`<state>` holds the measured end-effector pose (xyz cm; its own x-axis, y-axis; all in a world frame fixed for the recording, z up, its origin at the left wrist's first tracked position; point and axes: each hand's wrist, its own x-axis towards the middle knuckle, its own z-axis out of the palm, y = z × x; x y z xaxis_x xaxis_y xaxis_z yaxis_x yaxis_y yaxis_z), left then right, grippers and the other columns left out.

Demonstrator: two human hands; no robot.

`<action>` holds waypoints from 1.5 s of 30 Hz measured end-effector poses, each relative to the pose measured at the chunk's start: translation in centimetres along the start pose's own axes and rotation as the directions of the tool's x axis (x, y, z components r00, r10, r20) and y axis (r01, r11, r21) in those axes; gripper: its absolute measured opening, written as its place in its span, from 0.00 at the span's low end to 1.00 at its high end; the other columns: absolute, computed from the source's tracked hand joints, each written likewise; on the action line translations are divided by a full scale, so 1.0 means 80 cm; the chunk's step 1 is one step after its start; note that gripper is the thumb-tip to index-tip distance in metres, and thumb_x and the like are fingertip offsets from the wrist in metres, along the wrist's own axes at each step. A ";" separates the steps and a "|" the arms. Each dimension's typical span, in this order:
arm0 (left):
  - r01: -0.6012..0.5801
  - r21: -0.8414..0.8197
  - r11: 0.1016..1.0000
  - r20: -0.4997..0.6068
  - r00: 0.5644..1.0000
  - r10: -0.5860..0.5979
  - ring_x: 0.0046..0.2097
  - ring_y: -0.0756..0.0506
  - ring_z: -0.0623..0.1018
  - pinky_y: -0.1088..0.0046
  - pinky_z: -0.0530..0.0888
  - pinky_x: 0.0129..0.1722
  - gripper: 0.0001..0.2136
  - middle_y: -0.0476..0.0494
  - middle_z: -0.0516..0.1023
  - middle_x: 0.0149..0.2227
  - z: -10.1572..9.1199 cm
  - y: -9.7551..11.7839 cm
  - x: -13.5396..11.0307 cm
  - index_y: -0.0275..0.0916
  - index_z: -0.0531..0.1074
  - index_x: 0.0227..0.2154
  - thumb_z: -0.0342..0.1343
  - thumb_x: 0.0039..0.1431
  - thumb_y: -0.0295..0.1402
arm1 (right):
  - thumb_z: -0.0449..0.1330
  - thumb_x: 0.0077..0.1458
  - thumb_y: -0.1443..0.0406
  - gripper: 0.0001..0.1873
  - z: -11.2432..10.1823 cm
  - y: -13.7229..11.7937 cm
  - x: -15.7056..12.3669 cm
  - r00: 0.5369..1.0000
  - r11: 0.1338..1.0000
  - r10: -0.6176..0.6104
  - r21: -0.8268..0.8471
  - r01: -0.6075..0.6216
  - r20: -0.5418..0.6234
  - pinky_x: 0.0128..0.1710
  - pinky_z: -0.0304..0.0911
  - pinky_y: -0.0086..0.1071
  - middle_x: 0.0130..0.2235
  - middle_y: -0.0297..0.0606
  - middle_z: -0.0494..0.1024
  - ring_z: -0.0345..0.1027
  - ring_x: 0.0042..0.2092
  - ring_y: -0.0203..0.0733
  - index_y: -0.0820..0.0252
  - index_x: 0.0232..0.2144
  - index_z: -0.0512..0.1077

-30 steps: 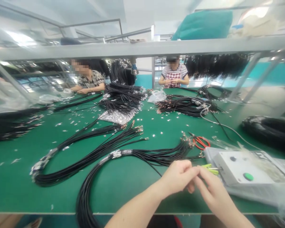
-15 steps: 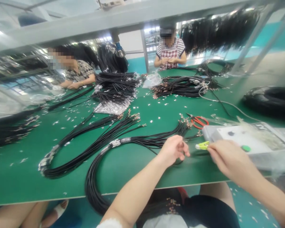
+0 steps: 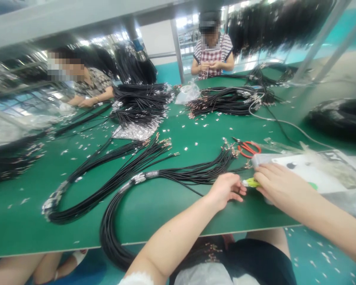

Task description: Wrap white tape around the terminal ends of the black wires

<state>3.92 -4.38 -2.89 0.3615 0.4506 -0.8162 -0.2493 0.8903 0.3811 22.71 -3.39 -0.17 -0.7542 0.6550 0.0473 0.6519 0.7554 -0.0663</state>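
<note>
My right hand [image 3: 273,183] grips a small yellow-green tool [image 3: 251,182] with a pale tip, which points left. That tip meets the curled fingertips of my left hand [image 3: 229,190]. The left thumb and index finger close together there; whatever lies between them is too small to make out. Just behind my left hand, a bundle of black cables [image 3: 186,176] with copper-coloured ends fans out on the green table [image 3: 172,213]. White tape wraps this bundle, which curves over the table's front edge.
Orange-handled cutters [image 3: 249,149] lie beyond my hands. A white box [image 3: 296,164] sits under and behind my right hand. Another cable bundle [image 3: 89,206] loops at the left. White scraps dot the table. Two people work across it, beside cable heaps [image 3: 142,103].
My left hand has moved right, up to the tool's tip. My right hand has shifted slightly left and up, still holding the tool. The camera view has tilted down a little.
</note>
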 end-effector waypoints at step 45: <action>-0.179 0.192 0.965 -0.021 0.982 0.186 0.19 0.55 0.62 0.77 0.56 0.22 0.13 0.51 0.66 0.16 -0.004 -0.002 -0.003 0.37 0.63 0.16 0.57 0.48 0.36 | 0.45 0.69 0.62 0.21 0.004 0.048 0.009 0.945 0.942 0.268 0.257 -0.217 -0.185 0.47 0.68 0.49 0.40 0.48 0.82 0.74 0.49 0.58 0.63 0.39 0.77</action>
<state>3.60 -4.66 -2.90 0.2898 0.6069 -0.7400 -0.1331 0.7912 0.5968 24.67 -0.04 -0.74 -0.5238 0.8251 0.2117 0.7570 0.5649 -0.3284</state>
